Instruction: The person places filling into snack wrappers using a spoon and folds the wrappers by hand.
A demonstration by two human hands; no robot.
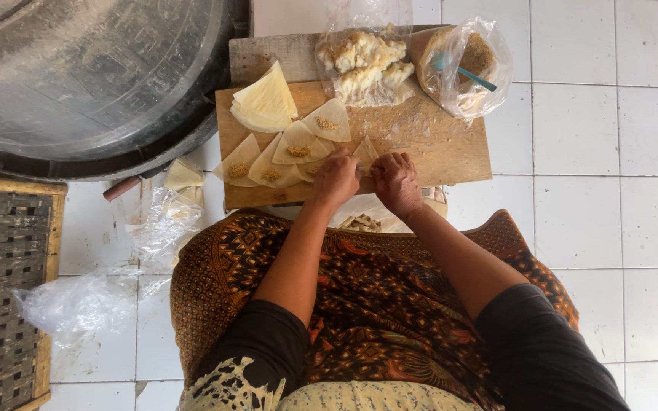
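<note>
Pale, thin dough wrapper [365, 152] feels soft, tearable; my left hand [336, 180] and right hand [395, 183] pinch its edges together.

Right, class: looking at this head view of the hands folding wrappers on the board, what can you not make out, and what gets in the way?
- Wrapper being folded: mostly covered by the left hand and right hand.
- Bowl below the board: largely hidden by board and forearms.
- Filling bag: contents blurred behind plastic.
- Large metal pan: cut off by the top and left edges.
</note>
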